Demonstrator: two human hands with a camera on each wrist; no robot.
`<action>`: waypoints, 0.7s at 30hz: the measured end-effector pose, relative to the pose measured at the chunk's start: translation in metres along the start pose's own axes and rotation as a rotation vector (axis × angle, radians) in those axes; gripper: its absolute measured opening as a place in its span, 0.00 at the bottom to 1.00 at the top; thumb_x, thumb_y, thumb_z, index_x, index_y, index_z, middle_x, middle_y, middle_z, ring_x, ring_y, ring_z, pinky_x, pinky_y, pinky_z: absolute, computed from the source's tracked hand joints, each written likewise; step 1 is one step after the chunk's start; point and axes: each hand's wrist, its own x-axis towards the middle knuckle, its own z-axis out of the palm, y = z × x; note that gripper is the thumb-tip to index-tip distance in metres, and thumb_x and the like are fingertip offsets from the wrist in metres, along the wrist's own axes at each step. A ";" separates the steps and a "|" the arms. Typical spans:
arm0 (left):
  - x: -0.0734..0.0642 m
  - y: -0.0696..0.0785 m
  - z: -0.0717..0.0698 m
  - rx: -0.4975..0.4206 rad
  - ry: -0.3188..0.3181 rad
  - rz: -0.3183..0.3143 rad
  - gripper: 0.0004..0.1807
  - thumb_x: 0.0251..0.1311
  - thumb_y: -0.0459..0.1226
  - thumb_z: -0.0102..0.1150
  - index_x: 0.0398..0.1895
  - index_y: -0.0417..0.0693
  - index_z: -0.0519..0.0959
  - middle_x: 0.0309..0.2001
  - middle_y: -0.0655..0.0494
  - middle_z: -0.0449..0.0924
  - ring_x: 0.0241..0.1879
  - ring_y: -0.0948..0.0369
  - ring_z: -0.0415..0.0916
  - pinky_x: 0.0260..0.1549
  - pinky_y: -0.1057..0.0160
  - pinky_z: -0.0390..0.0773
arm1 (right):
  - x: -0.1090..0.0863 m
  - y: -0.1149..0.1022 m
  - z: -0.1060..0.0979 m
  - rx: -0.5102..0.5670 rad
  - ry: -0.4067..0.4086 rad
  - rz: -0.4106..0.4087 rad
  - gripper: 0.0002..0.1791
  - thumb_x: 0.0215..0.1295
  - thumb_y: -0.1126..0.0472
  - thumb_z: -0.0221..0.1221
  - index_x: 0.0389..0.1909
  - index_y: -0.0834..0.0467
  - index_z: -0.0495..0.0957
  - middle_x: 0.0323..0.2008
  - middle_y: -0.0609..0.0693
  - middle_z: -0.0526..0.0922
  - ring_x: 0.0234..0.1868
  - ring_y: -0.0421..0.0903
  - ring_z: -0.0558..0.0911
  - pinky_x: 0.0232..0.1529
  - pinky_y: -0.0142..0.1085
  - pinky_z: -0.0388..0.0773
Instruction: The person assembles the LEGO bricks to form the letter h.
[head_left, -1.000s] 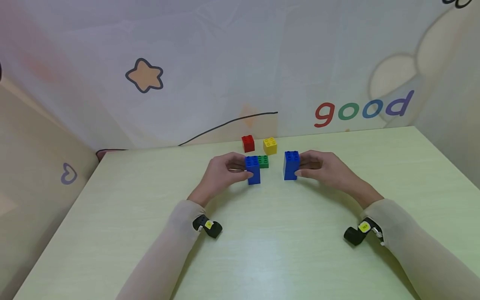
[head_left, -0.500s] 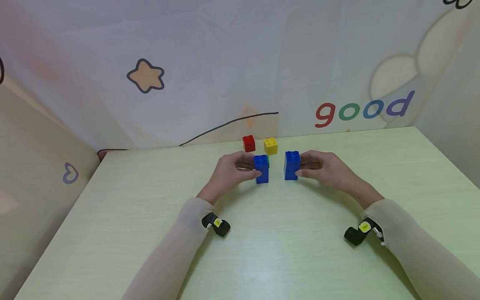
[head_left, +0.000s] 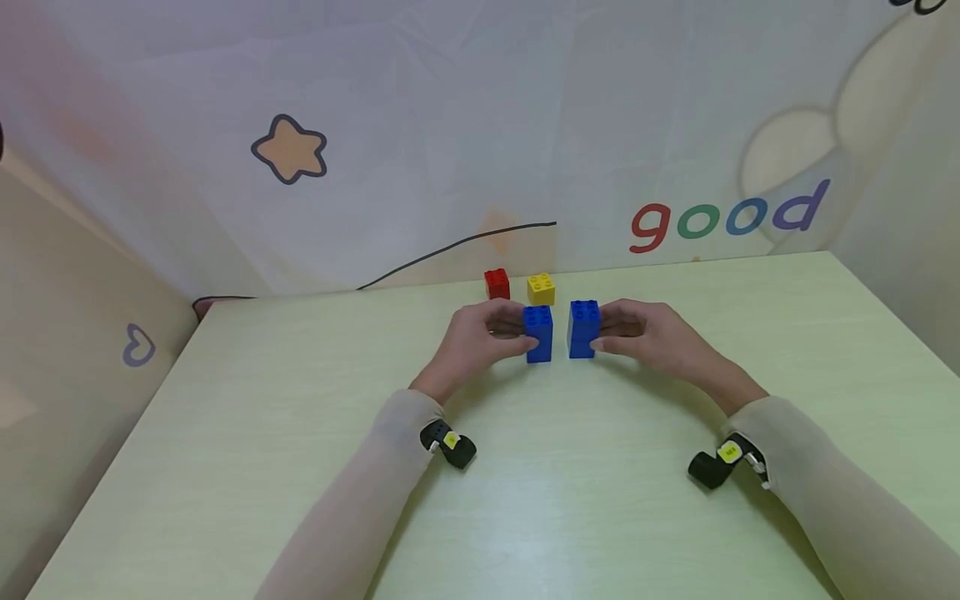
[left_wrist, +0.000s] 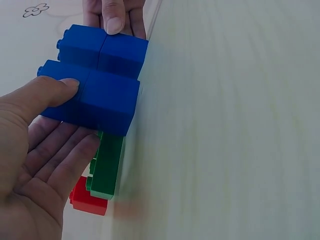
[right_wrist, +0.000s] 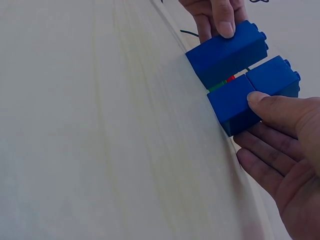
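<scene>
My left hand (head_left: 480, 343) pinches an upright stack of two blue building bricks (head_left: 538, 337), thumb on the near face and fingers behind. To its right, my right hand (head_left: 654, 335) grips a second blue brick stack (head_left: 583, 335) in the same way. A narrow gap separates the two stacks in the head view. Both have a seam at mid-height and studs on top. Behind the left stack is a green brick (left_wrist: 107, 167), seen in the left wrist view but hidden in the head view. Whether the left stack touches the table cannot be told.
Further back stand a red brick (head_left: 497, 284) and a yellow brick (head_left: 541, 289), close to the printed backdrop (head_left: 420, 167). The pale wooden table (head_left: 555, 508) stretches in front of both hands. Side cloths border it left and right.
My left hand has moved right with its blue stack, toward the other one, and the stack now covers the green brick in the head view. The right hand has stayed in place.
</scene>
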 end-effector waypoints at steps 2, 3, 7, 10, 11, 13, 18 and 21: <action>0.001 0.000 0.001 0.002 0.000 -0.001 0.22 0.64 0.35 0.76 0.60 0.41 0.83 0.52 0.51 0.88 0.51 0.57 0.86 0.56 0.61 0.83 | 0.000 0.000 0.000 0.002 -0.002 -0.002 0.27 0.74 0.61 0.67 0.69 0.66 0.75 0.61 0.63 0.83 0.62 0.61 0.83 0.66 0.55 0.77; 0.002 0.000 0.002 0.002 0.000 -0.005 0.22 0.64 0.35 0.76 0.61 0.41 0.82 0.52 0.51 0.88 0.51 0.56 0.86 0.56 0.61 0.83 | 0.000 0.000 0.000 0.004 -0.002 -0.002 0.27 0.74 0.61 0.67 0.69 0.66 0.75 0.61 0.63 0.83 0.62 0.61 0.83 0.66 0.55 0.77; 0.002 0.000 0.004 -0.003 0.001 -0.017 0.23 0.65 0.34 0.75 0.62 0.41 0.82 0.53 0.50 0.88 0.52 0.55 0.86 0.57 0.61 0.83 | 0.000 0.000 0.001 0.008 -0.002 -0.002 0.27 0.74 0.61 0.67 0.69 0.66 0.75 0.61 0.63 0.83 0.62 0.61 0.83 0.66 0.55 0.77; 0.002 -0.001 0.004 -0.010 0.006 -0.028 0.23 0.65 0.34 0.75 0.62 0.42 0.82 0.53 0.50 0.88 0.53 0.55 0.86 0.57 0.61 0.83 | 0.001 -0.001 0.002 0.011 -0.006 -0.001 0.27 0.75 0.60 0.67 0.69 0.66 0.75 0.61 0.63 0.83 0.63 0.61 0.83 0.66 0.55 0.77; 0.002 -0.001 0.004 -0.011 0.010 -0.031 0.23 0.65 0.34 0.75 0.62 0.42 0.82 0.53 0.50 0.88 0.53 0.55 0.86 0.57 0.61 0.83 | 0.001 -0.001 0.002 0.011 -0.008 -0.002 0.27 0.75 0.60 0.67 0.69 0.66 0.75 0.61 0.63 0.83 0.63 0.61 0.83 0.66 0.55 0.77; 0.002 -0.002 0.004 -0.013 0.015 -0.030 0.23 0.65 0.34 0.75 0.61 0.42 0.82 0.53 0.51 0.88 0.52 0.56 0.86 0.57 0.61 0.83 | 0.001 -0.002 0.002 0.009 -0.009 -0.003 0.27 0.75 0.60 0.67 0.70 0.66 0.75 0.61 0.63 0.83 0.63 0.61 0.83 0.66 0.55 0.77; 0.001 0.000 0.005 -0.029 0.017 -0.001 0.23 0.65 0.34 0.75 0.62 0.40 0.82 0.54 0.49 0.88 0.52 0.55 0.86 0.56 0.62 0.83 | 0.001 -0.002 0.001 -0.001 -0.009 -0.010 0.27 0.75 0.59 0.66 0.70 0.66 0.74 0.61 0.63 0.84 0.62 0.61 0.83 0.65 0.55 0.78; 0.002 0.000 0.006 -0.037 0.012 0.010 0.23 0.65 0.34 0.75 0.62 0.39 0.82 0.54 0.48 0.88 0.53 0.54 0.86 0.56 0.62 0.83 | 0.001 -0.001 0.001 -0.001 -0.008 -0.010 0.27 0.75 0.59 0.66 0.70 0.66 0.74 0.61 0.63 0.84 0.62 0.60 0.83 0.65 0.55 0.78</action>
